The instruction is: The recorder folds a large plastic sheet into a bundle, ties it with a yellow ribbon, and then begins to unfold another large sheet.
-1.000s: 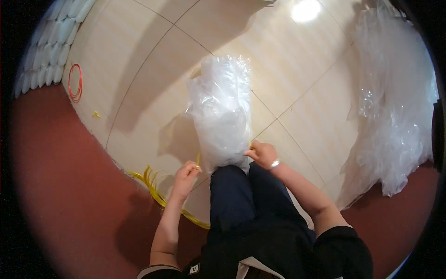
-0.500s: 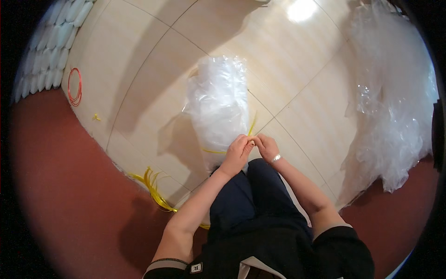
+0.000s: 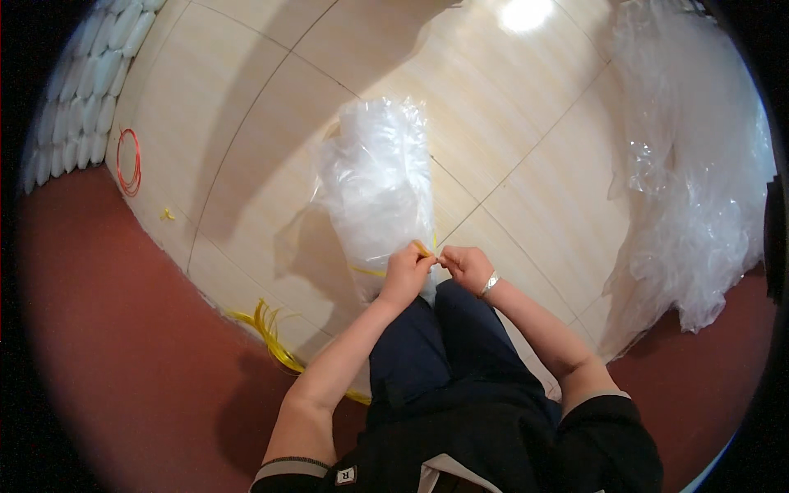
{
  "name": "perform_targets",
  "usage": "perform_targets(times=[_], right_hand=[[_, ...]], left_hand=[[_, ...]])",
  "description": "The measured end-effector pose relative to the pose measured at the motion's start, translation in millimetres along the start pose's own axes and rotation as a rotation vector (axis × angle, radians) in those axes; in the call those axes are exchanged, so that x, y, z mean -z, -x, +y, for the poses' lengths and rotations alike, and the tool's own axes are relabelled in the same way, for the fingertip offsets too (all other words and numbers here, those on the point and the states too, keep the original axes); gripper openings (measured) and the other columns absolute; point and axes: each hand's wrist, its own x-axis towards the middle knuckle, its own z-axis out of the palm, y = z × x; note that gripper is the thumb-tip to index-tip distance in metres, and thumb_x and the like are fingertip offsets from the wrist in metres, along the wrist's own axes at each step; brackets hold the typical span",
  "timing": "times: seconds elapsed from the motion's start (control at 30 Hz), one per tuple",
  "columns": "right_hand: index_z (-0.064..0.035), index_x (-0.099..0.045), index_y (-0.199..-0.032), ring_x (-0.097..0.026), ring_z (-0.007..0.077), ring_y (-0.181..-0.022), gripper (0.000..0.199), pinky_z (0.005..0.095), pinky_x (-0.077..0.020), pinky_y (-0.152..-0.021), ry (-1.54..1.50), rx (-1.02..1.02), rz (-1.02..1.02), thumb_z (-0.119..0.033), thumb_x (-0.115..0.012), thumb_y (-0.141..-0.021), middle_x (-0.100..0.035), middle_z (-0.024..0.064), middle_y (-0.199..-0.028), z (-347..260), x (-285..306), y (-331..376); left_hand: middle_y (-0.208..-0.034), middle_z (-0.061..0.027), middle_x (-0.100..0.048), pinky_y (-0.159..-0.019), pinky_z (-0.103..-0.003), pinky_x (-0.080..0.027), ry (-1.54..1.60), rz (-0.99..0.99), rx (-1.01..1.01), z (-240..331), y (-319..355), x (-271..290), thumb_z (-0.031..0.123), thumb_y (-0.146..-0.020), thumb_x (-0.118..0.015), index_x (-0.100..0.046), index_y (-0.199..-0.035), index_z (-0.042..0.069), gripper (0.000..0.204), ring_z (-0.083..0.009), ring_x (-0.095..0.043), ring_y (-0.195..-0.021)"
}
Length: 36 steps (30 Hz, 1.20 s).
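A roll of clear plastic film [image 3: 380, 181] lies on the floor in front of my knees, its near end between my thighs. A thin yellow strap [image 3: 369, 271] runs round its near part. My left hand [image 3: 404, 274] is closed on the yellow strap at the right side of the roll, with a bit of yellow showing above the thumb. My right hand [image 3: 468, 269], a silver band on its wrist, is pinched close beside the left fingertips. Whatever those right fingers grip is too small to make out.
A bunch of yellow straps [image 3: 275, 341] lies left of my legs. A red coil [image 3: 128, 162] and a small yellow scrap [image 3: 168, 215] lie further left. White wrapped bundles [image 3: 89, 90] are stacked at the far left. Crumpled clear plastic [image 3: 690, 181] is heaped on the right.
My hands have come slightly apart and a little lower. The yellow end that stood up above them now shows shorter, by the left thumb and the roll's edge.
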Motion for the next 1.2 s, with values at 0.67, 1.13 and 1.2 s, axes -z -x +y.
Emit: perform_targets(times=[0.67,1.13,1.2], right_hand=[[-0.0097,-0.051,-0.073,-0.043,0.011,-0.04,0.026,0.024,-0.0296,-0.037,-1.363,-0.383,-0.198,-0.031,-0.049,-0.088,-0.048,0.0015,-0.051,-16.4,-15.1,-24.6],[-0.0064,-0.05,-0.07,-0.056,0.0235,-0.061,0.026,0.036,-0.0415,-0.05,-0.071,-0.141,0.332,-0.028,-0.049,-0.084,-0.054,0.0089,-0.06,58.3,-32.3,-77.3],[-0.0069,-0.05,-0.066,-0.054,0.0185,-0.057,0.029,0.0306,-0.0393,-0.046,-0.466,-0.298,0.377,-0.028,-0.05,-0.085,-0.052,0.0042,-0.058,50.0,-28.9,-72.6]], left_hand=[[-0.076,-0.0092,-0.06,-0.058,-0.03,-0.046,0.502,0.008,0.213,33.6,13.1,23.8,0.006,-0.079,-0.052,-0.058,-0.083,0.004,0.008,-0.0251,-0.055,-0.062],[-0.071,-0.0145,-0.058,-0.058,-0.044,-0.046,-0.816,0.154,0.118,-30.7,40.5,72.7,0.017,-0.084,-0.05,-0.051,-0.08,0.005,0.014,-0.0333,-0.059,-0.068],[-0.068,-0.0145,-0.058,-0.057,-0.045,-0.046,-0.853,0.129,0.127,-23.0,40.8,70.1,0.019,-0.084,-0.051,-0.052,-0.078,0.004,0.016,-0.0335,-0.059,-0.066]])
